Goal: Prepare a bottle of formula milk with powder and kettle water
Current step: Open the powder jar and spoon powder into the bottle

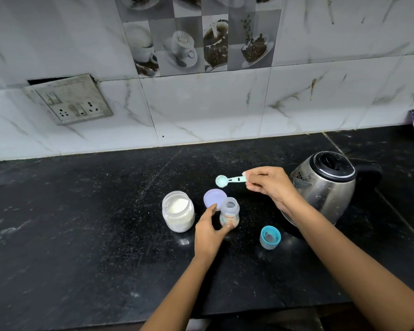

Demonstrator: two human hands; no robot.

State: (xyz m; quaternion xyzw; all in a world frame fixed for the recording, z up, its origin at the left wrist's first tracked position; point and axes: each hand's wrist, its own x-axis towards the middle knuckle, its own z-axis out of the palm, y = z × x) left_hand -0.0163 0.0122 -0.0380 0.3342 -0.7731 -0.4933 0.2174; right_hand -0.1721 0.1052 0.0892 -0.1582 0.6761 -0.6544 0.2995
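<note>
Head view: bottle (229,212), uncapped, steadied by left grip (208,231) for filling; scoop (230,180) pinched in right grip (268,185) at 12 o'clock; open powder jar (178,211) at 9; kettle (325,185) at 2.

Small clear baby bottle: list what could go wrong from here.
1. The small clear baby bottle has a narrow mouth, and the pale turquoise scoop pinched by the right hand looks as wide; powder may spill onto the black stone counter.
2. The steel kettle with the black lid stands close behind the right forearm; a swing could bump it.
3. The open glass jar of white powder sits beside the left hand gripping the bottle and could be knocked.
</note>
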